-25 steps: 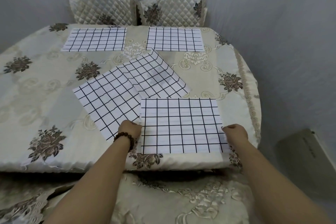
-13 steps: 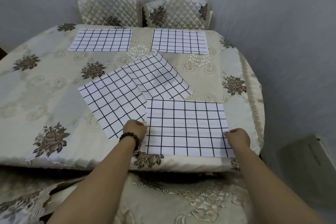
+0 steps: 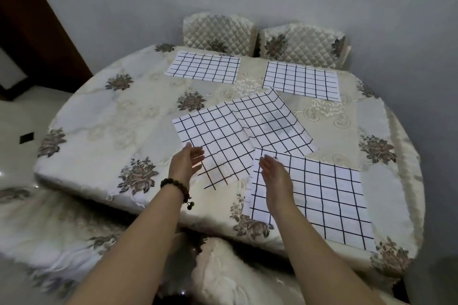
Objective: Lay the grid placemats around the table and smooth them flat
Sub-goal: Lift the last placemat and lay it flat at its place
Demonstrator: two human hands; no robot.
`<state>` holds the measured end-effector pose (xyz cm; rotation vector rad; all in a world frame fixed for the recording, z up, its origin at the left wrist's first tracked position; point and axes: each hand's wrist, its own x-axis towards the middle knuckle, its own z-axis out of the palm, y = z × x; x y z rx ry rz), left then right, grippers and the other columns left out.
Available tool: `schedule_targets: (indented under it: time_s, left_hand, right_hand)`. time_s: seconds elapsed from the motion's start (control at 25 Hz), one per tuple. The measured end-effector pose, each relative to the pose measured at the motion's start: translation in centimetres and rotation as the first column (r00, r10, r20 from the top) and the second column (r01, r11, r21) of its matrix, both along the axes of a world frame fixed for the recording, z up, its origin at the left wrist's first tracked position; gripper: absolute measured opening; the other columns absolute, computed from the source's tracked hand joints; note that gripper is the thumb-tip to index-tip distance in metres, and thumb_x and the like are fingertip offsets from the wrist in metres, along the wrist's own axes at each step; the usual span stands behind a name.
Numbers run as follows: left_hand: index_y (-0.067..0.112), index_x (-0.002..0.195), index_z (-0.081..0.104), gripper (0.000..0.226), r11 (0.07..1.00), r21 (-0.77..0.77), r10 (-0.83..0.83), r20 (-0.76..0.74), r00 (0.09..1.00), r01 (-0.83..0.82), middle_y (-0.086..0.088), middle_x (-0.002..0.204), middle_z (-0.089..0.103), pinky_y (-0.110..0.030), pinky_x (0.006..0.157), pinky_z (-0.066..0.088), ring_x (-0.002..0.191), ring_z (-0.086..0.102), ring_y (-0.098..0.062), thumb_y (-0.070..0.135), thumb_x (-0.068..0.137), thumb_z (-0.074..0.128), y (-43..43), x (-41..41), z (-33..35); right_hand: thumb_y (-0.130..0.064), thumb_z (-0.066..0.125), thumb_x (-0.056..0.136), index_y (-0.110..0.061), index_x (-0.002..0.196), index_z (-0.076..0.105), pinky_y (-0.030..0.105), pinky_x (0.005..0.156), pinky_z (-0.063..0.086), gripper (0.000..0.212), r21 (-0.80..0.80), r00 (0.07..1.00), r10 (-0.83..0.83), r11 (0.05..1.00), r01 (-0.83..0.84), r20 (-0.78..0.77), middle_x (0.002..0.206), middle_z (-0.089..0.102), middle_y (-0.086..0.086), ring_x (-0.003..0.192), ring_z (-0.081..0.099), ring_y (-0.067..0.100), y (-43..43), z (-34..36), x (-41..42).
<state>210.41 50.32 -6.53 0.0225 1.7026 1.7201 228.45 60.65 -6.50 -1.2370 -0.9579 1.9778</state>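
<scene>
Several white placemats with black grid lines lie on a round table (image 3: 94, 136) under a floral cloth. Two flat placemats sit at the far edge, one on the left (image 3: 203, 67) and one on the right (image 3: 301, 80). Two more overlap in the middle, one lying askew (image 3: 218, 143) and one creased (image 3: 270, 121). Another placemat (image 3: 319, 195) lies flat at the near right edge. My left hand (image 3: 186, 162), with a bead bracelet, hovers open over the askew mat's near left corner. My right hand (image 3: 275, 173) is open above the near mat's left part.
Two quilted chair backs (image 3: 218, 32) (image 3: 302, 44) stand behind the table against the grey wall. A covered chair seat (image 3: 235, 272) is under my arms at the near edge. A dark door frame (image 3: 37, 20) is at the left.
Both hands have let go of the near placemat's edge and moved up and left, fingers now spread. The view has swung left, so the near mat sits further right.
</scene>
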Motion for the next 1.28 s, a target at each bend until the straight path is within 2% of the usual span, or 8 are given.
schedule_targets:
  time_s: [0.2, 0.44, 0.6, 0.76, 0.84, 1.0, 1.12, 1.28]
  left_hand:
    - [0.010, 0.095, 0.065, 0.038, 1.000, 0.026, -0.016, -0.033, 0.999, 0.017, -0.009, 0.104, 0.066, -0.036, 0.086, 0.048, 0.099, 0.062, -0.022, 0.037, 0.099, 0.039, -5.8, -9.7, 0.2]
    - [0.006, 0.108, 0.063, 0.036, 0.997, 0.002, -0.075, -0.044, 0.996, 0.075, -0.010, 0.108, 0.066, -0.042, 0.095, 0.046, 0.103, 0.062, -0.024, 0.033, 0.098, 0.041, -13.1, -21.3, 1.1]
    - [0.010, 0.103, 0.063, 0.031, 0.990, -0.011, -0.140, -0.048, 0.989, 0.139, -0.009, 0.109, 0.066, -0.042, 0.095, 0.048, 0.103, 0.063, -0.023, 0.032, 0.097, 0.043, -15.2, -25.4, 1.7]
    - [0.014, 0.097, 0.064, 0.023, 0.965, -0.061, -0.261, -0.085, 0.962, 0.256, -0.009, 0.112, 0.067, -0.043, 0.095, 0.049, 0.104, 0.063, -0.023, 0.031, 0.095, 0.049, -14.1, -26.0, 1.1]
    - [0.016, 0.097, 0.065, 0.018, 0.931, -0.110, -0.361, -0.154, 0.920, 0.348, -0.008, 0.113, 0.067, -0.042, 0.096, 0.050, 0.104, 0.063, -0.021, 0.031, 0.091, 0.056, -12.5, -25.4, 0.3]
    - [0.016, 0.113, 0.063, 0.033, 0.822, -0.251, -0.568, -0.422, 0.706, 0.511, -0.001, 0.121, 0.064, -0.033, 0.099, 0.046, 0.115, 0.057, -0.016, 0.030, 0.084, 0.068, -8.9, -24.0, -0.7]
    - [0.019, 0.130, 0.052, 0.054, 0.619, -0.478, -0.762, -0.557, 0.330, 0.623, 0.002, 0.138, 0.050, -0.032, 0.107, 0.038, 0.128, 0.045, -0.015, 0.035, 0.081, 0.069, -5.4, -23.3, -1.5]
    - [0.017, 0.146, 0.032, 0.077, 0.355, -0.699, -0.839, -0.531, -0.118, 0.621, -0.003, 0.157, 0.026, -0.031, 0.116, 0.019, 0.146, 0.019, -0.018, 0.037, 0.081, 0.070, -0.3, -23.0, -3.2]
  right_hand:
    - [-0.022, 0.041, 0.095, -0.015, 0.113, 0.060, 0.030, 0.108, 0.037, 0.026, 0.071, 1.000, -0.018, 0.997, 0.019, -0.014, 0.116, 0.063, 0.002, 0.118, 0.056, 0.015, -6.0, 0.4, -10.9]
    - [-0.024, 0.039, 0.096, -0.019, 0.109, 0.058, 0.036, 0.108, 0.038, 0.023, 0.162, 0.996, -0.082, 0.984, 0.075, 0.037, 0.121, 0.060, 0.005, 0.118, 0.055, 0.019, -12.9, 1.1, -21.5]
    - [-0.020, 0.041, 0.095, -0.023, 0.092, 0.061, 0.035, 0.105, 0.040, 0.020, 0.173, 0.983, -0.174, 0.972, 0.162, 0.057, 0.112, 0.061, 0.004, 0.113, 0.057, 0.018, -15.3, 1.7, -24.4]
    - [-0.022, 0.050, 0.092, -0.021, 0.100, 0.063, 0.035, 0.103, 0.042, 0.015, 0.235, 0.963, -0.246, 0.948, 0.215, 0.113, 0.111, 0.062, 0.003, 0.112, 0.057, 0.018, -15.9, 0.8, -24.6]
    - [-0.023, 0.053, 0.089, -0.021, 0.104, 0.063, 0.034, 0.099, 0.042, 0.019, 0.279, 0.935, -0.284, 0.935, 0.220, 0.213, 0.116, 0.062, 0.001, 0.114, 0.056, 0.018, -15.2, -0.1, -23.7]
    - [-0.028, 0.061, 0.087, -0.013, 0.123, 0.055, 0.034, 0.099, 0.041, 0.039, 0.412, 0.818, -0.288, 0.909, 0.070, 0.497, 0.128, 0.058, 0.005, 0.120, 0.052, 0.020, -13.1, -1.6, -21.3]
    - [-0.031, 0.067, 0.083, -0.012, 0.132, 0.047, 0.037, 0.105, 0.035, 0.056, 0.442, 0.669, -0.261, 0.890, -0.113, 0.696, 0.139, 0.047, 0.007, 0.130, 0.042, 0.023, -11.4, -3.3, -18.8]
    - [-0.038, 0.067, 0.082, -0.012, 0.144, 0.030, 0.039, 0.118, 0.017, 0.078, 0.357, 0.415, -0.196, 0.863, -0.356, 0.889, 0.156, 0.022, 0.007, 0.145, 0.016, 0.022, -10.5, -6.3, -16.8]
